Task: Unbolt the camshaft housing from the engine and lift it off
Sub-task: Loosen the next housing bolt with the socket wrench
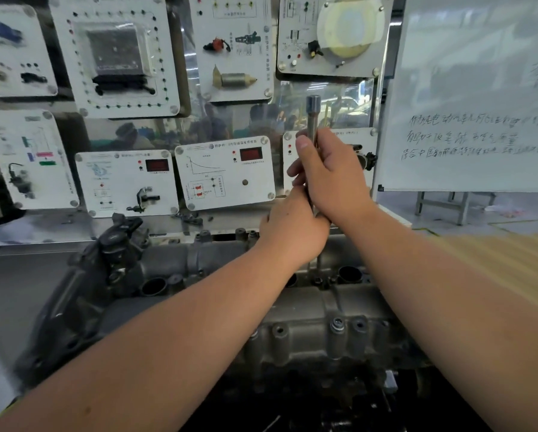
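Note:
The grey cast camshaft housing [292, 310] lies across the engine in front of me, with round holes and bolt bosses along its top. A long steel extension bar [312, 113] with a socket end pointing up stands upright over the housing's middle. My right hand [326, 173] grips the bar high up, fingers curled round it. My left hand [292, 229] grips it just below, touching the right hand. The bar's lower end [317, 266] reaches down to the housing near a bolt; the contact point is partly hidden by my left hand.
A black bracket assembly [118, 244] sits at the housing's left end. Behind the engine stands a wall of white training panels [227, 173] with red displays. A whiteboard [473, 95] with handwriting fills the right; a metal stool [442, 207] stands below it.

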`<action>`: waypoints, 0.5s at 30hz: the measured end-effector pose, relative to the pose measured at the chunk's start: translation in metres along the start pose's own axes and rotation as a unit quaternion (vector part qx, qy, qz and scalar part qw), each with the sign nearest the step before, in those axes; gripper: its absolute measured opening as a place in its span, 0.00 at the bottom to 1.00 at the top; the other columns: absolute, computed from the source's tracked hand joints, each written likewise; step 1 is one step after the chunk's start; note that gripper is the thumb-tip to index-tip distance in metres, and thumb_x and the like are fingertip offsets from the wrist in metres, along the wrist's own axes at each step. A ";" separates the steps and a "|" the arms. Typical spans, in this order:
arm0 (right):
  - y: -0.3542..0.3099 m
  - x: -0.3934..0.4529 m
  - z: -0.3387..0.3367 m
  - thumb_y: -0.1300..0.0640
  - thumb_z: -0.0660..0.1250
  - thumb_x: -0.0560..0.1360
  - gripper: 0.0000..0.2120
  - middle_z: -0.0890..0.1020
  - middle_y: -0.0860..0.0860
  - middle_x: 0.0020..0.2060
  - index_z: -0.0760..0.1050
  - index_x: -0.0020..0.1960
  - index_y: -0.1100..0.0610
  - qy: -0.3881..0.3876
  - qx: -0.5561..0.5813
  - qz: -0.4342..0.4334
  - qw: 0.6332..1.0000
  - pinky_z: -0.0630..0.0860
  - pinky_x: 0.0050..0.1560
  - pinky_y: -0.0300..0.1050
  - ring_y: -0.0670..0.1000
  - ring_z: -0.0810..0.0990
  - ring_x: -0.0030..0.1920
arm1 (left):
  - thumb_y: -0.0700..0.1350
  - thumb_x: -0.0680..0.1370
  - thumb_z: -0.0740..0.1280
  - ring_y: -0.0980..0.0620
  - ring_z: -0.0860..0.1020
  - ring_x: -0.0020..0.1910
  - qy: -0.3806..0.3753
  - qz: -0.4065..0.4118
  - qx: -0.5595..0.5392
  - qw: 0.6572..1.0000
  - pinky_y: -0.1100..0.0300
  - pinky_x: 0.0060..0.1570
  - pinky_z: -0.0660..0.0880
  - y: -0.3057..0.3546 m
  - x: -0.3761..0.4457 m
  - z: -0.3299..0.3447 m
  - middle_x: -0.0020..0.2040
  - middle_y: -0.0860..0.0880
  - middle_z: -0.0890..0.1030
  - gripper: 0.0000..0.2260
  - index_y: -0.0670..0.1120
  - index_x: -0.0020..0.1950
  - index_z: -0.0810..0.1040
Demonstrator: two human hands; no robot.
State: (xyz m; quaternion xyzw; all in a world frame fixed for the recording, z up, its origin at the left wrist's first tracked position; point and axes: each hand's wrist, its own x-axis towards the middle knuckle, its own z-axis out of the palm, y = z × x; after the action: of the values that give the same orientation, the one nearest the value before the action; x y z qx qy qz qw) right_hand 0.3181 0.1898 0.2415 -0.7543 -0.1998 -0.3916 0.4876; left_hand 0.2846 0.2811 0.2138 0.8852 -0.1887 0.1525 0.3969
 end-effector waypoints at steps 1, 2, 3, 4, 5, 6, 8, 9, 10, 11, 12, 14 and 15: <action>0.000 0.000 0.000 0.50 0.60 0.84 0.12 0.84 0.48 0.35 0.74 0.48 0.56 -0.001 0.001 0.000 1.000 0.80 0.42 0.50 0.47 0.82 0.34 | 0.42 0.79 0.62 0.37 0.78 0.59 0.004 -0.004 0.000 1.000 0.36 0.62 0.74 0.000 0.000 0.001 0.58 0.44 0.80 0.20 0.49 0.71 0.67; 0.000 0.000 0.000 0.50 0.60 0.84 0.11 0.84 0.48 0.35 0.73 0.46 0.53 -0.002 0.003 -0.001 1.000 0.80 0.41 0.49 0.47 0.82 0.34 | 0.42 0.79 0.62 0.38 0.78 0.59 0.009 -0.006 0.000 1.000 0.37 0.62 0.74 0.000 0.001 0.001 0.58 0.44 0.80 0.19 0.50 0.71 0.67; -0.001 0.000 0.000 0.50 0.60 0.84 0.11 0.84 0.48 0.35 0.72 0.44 0.51 -0.001 0.003 -0.003 1.000 0.80 0.41 0.48 0.47 0.82 0.34 | 0.43 0.80 0.62 0.38 0.78 0.59 0.012 -0.007 0.000 1.000 0.37 0.62 0.74 0.000 0.001 0.001 0.58 0.45 0.80 0.19 0.50 0.70 0.67; -0.001 0.000 0.000 0.50 0.60 0.84 0.11 0.84 0.48 0.35 0.71 0.43 0.49 -0.001 0.002 -0.005 1.000 0.79 0.40 0.47 0.46 0.82 0.34 | 0.43 0.80 0.62 0.38 0.78 0.59 0.013 -0.007 0.000 1.000 0.37 0.62 0.74 0.000 0.001 0.002 0.58 0.45 0.80 0.18 0.50 0.70 0.67; -0.001 -0.001 0.000 0.50 0.60 0.84 0.11 0.84 0.48 0.35 0.72 0.44 0.49 -0.001 0.000 -0.005 1.000 0.79 0.40 0.47 0.46 0.82 0.34 | 0.43 0.80 0.62 0.38 0.78 0.59 0.013 -0.007 -0.001 1.000 0.37 0.61 0.74 0.001 0.001 0.002 0.58 0.44 0.80 0.18 0.50 0.70 0.67; -0.001 0.000 0.001 0.50 0.60 0.84 0.11 0.84 0.48 0.35 0.73 0.45 0.51 -0.001 -0.001 -0.005 1.000 0.79 0.40 0.47 0.46 0.82 0.34 | 0.43 0.79 0.62 0.37 0.78 0.58 0.013 -0.007 -0.002 1.000 0.37 0.61 0.75 0.001 0.000 0.002 0.58 0.45 0.80 0.18 0.50 0.70 0.67; 0.000 0.000 0.001 0.50 0.60 0.84 0.11 0.84 0.47 0.34 0.75 0.48 0.56 -0.001 0.002 -0.003 1.000 0.79 0.40 0.46 0.46 0.82 0.34 | 0.42 0.79 0.62 0.38 0.78 0.58 0.016 -0.007 -0.004 1.000 0.36 0.61 0.75 0.002 0.000 0.003 0.57 0.45 0.80 0.19 0.51 0.69 0.67; 0.000 0.001 0.001 0.50 0.60 0.84 0.11 0.84 0.47 0.34 0.75 0.49 0.57 -0.001 0.006 -0.001 1.000 0.79 0.40 0.46 0.46 0.82 0.33 | 0.42 0.79 0.62 0.38 0.79 0.58 0.019 -0.010 -0.005 1.000 0.36 0.61 0.75 0.002 0.000 0.003 0.57 0.45 0.81 0.19 0.51 0.69 0.67; 0.000 0.001 0.001 0.51 0.60 0.84 0.11 0.84 0.48 0.34 0.75 0.49 0.56 -0.001 0.009 0.000 1.000 0.79 0.39 0.45 0.46 0.82 0.33 | 0.43 0.79 0.62 0.38 0.78 0.58 0.022 -0.013 -0.005 1.000 0.36 0.61 0.74 0.002 0.001 0.004 0.56 0.45 0.81 0.19 0.51 0.69 0.67; 0.000 0.001 0.001 0.51 0.60 0.84 0.11 0.84 0.48 0.34 0.74 0.47 0.55 -0.002 0.011 -0.001 1.000 0.79 0.39 0.44 0.46 0.82 0.33 | 0.43 0.79 0.62 0.38 0.78 0.58 0.023 -0.016 -0.005 1.000 0.36 0.61 0.74 0.001 0.002 0.004 0.56 0.45 0.80 0.18 0.51 0.69 0.67; 0.001 0.001 0.001 0.51 0.60 0.84 0.10 0.84 0.48 0.34 0.73 0.45 0.52 -0.001 0.013 -0.002 1.000 0.79 0.38 0.43 0.46 0.82 0.33 | 0.43 0.79 0.62 0.39 0.78 0.59 0.022 -0.019 -0.004 1.000 0.36 0.62 0.74 0.001 0.002 0.005 0.56 0.45 0.80 0.18 0.51 0.69 0.67; 0.000 0.000 0.001 0.51 0.60 0.84 0.11 0.84 0.48 0.34 0.71 0.43 0.47 0.000 0.017 -0.006 1.000 0.78 0.37 0.42 0.46 0.82 0.32 | 0.43 0.79 0.62 0.39 0.78 0.59 0.022 -0.022 -0.003 1.000 0.37 0.62 0.74 0.001 0.003 0.006 0.57 0.46 0.80 0.17 0.50 0.68 0.67; 0.000 0.000 0.001 0.51 0.60 0.84 0.11 0.84 0.48 0.33 0.71 0.42 0.46 0.000 0.019 -0.006 1.000 0.79 0.37 0.43 0.46 0.82 0.32 | 0.43 0.80 0.62 0.39 0.78 0.59 0.022 -0.022 -0.003 1.000 0.37 0.63 0.74 0.001 0.004 0.007 0.57 0.46 0.80 0.17 0.50 0.68 0.67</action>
State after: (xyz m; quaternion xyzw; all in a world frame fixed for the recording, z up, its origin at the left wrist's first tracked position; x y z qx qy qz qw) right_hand 0.3184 0.1904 0.2414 -0.7436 -0.2115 -0.3905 0.4998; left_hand 0.2884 0.2744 0.2116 0.8846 -0.1605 0.1623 0.4066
